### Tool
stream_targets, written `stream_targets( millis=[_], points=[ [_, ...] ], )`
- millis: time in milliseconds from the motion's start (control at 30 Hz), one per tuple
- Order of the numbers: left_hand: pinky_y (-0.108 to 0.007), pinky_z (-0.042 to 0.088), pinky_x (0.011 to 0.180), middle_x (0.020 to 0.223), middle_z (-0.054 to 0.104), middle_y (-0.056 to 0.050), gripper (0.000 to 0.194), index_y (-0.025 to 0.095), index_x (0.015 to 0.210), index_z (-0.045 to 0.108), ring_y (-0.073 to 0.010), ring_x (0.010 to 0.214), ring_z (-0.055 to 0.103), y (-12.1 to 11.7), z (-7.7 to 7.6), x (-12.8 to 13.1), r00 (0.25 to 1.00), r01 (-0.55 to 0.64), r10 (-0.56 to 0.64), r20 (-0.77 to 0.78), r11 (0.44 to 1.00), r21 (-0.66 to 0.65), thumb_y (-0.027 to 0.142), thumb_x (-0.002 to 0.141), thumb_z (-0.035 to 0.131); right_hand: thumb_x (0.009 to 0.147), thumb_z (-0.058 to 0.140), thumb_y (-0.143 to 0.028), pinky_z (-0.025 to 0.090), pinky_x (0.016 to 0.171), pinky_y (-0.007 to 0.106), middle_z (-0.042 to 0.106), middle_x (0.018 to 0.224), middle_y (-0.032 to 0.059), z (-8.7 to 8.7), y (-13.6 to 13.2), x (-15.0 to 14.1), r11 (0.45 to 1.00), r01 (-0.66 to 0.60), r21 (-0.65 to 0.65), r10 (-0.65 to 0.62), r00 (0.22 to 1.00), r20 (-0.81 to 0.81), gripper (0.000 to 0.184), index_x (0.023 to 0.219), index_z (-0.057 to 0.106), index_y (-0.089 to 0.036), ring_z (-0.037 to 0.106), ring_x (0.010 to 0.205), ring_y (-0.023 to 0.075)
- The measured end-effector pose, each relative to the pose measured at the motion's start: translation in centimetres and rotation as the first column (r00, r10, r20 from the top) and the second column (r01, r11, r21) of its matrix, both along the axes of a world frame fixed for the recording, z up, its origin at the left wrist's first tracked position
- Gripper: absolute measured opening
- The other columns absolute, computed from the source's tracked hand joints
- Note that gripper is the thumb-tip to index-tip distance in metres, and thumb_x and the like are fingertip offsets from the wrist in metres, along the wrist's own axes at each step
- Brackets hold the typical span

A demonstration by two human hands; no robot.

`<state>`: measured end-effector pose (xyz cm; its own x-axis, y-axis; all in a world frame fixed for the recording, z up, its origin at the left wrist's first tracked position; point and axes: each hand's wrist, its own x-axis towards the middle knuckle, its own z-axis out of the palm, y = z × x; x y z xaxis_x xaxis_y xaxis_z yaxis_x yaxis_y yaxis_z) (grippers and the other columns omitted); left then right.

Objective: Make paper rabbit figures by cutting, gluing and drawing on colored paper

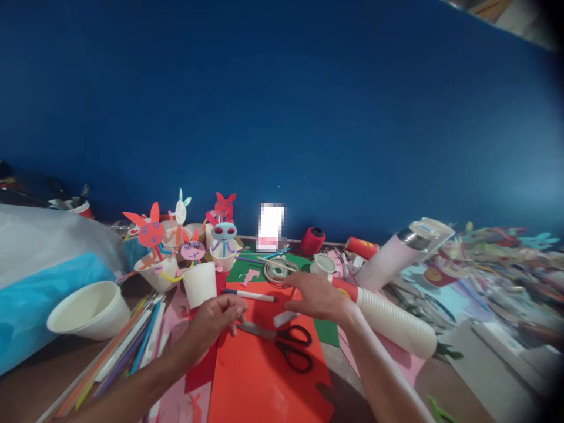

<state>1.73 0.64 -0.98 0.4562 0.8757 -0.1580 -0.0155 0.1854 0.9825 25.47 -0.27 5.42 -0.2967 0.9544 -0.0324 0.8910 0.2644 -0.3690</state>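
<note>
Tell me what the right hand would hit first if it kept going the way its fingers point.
The right hand points left and slightly away across the orange paper. Probably the white marker comes first, just beyond its fingertips; depth is hard to judge.

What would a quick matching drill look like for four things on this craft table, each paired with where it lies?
Things:
1. scissors
2. stack of paper cups
3. white bowl
4. roll of tape

Places:
A. at the far left, beside the blue plastic bag
B. on the green sheet, beyond both hands
C. on the orange sheet, between the left hand and the right hand
D. lying on its side, to the right of the right hand

Pairs: 1-C, 2-D, 3-A, 4-B
</note>
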Motion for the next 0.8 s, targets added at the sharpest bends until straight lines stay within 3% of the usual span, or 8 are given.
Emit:
stream_targets(
  millis=[100,200,267,467,567,800],
  points=[
    [-0.02,0.037,0.045,0.061,0.058,0.0,0.024,0.014,0.076,0.061,-0.0085,0.048,0.049,0.1,-0.7,0.2,0.999,-0.045,0.045,-0.007,0.999,-0.019,0.038,0.075,0.056,0.081,0.048,-0.026,0.038,0.069,0.024,0.064,0.085,0.0014,-1.0,-0.1,-2.8,0.998,-0.019,0.064,0.035,0.965,-0.258,0.016,0.083,0.063,-0.021,0.056,0.079,0.0152],
    [-0.02,0.038,0.047,0.061,0.059,-0.001,0.027,0.013,0.074,0.061,-0.0091,0.049,0.05,-0.1,-1.0,0.4,0.997,-0.075,0.075,-0.015,0.997,-0.025,0.039,0.076,0.054,0.083,0.044,-0.024,0.036,0.056,0.019,0.058,0.066,-0.0021,-2.7,0.1,-5.2,0.998,-0.042,-0.042,0.012,0.84,-0.542,0.019,0.074,0.06,-0.018,0.051,0.062,0.01],
    [-0.02,0.039,0.047,0.06,0.059,-0.001,0.027,0.013,0.072,0.06,-0.0092,0.049,0.05,-0.2,-0.8,0.4,0.995,-0.102,0.101,-0.025,0.994,-0.031,0.039,0.075,0.054,0.082,0.045,-0.024,0.034,0.051,0.018,0.052,0.06,-0.0033,-3.8,0.3,-6.0,0.992,-0.037,-0.121,-0.049,0.767,-0.64,0.019,0.069,0.058,-0.017,0.046,0.055,0.0085],
    [-0.019,0.037,0.044,0.055,0.056,0.0,0.026,0.012,0.069,0.059,-0.0081,0.046,0.05,-0.7,-0.1,0.4,0.993,-0.112,0.112,-0.026,0.994,-0.014,0.037,0.075,0.054,0.077,0.053,-0.027,0.035,0.05,0.018,0.054,0.061,-0.0032,-5.6,0.3,-6.6,0.981,-0.039,-0.191,-0.11,0.699,-0.707,0.015,0.068,0.057,-0.015,0.046,0.054,0.008],
    [-0.018,0.03,0.037,0.052,0.055,0.002,0.03,0.013,0.064,0.056,-0.007,0.039,0.046,-0.8,-0.6,0.3,0.993,-0.079,0.08,-0.083,0.997,0.004,0.041,0.074,0.054,0.075,0.055,-0.027,0.033,0.046,0.018,0.054,0.06,-0.0027,-5.9,0.1,-6.7,0.978,-0.034,-0.208,-0.121,0.717,-0.687,0.014,0.068,0.057,-0.015,0.045,0.052,0.0081],
    [-0.019,0.036,0.04,0.049,0.052,0.003,0.031,0.015,0.062,0.052,-0.0073,0.039,0.046,-1.0,-1.4,0.3,0.996,-0.054,0.054,-0.069,0.998,-0.01,0.043,0.074,0.054,0.073,0.054,-0.026,0.031,0.042,0.017,0.049,0.055,-0.0042,-6.0,0.2,-6.7,0.953,-0.049,-0.3,-0.184,0.693,-0.697,0.013,0.065,0.054,-0.016,0.041,0.048,0.007]
  ],
)
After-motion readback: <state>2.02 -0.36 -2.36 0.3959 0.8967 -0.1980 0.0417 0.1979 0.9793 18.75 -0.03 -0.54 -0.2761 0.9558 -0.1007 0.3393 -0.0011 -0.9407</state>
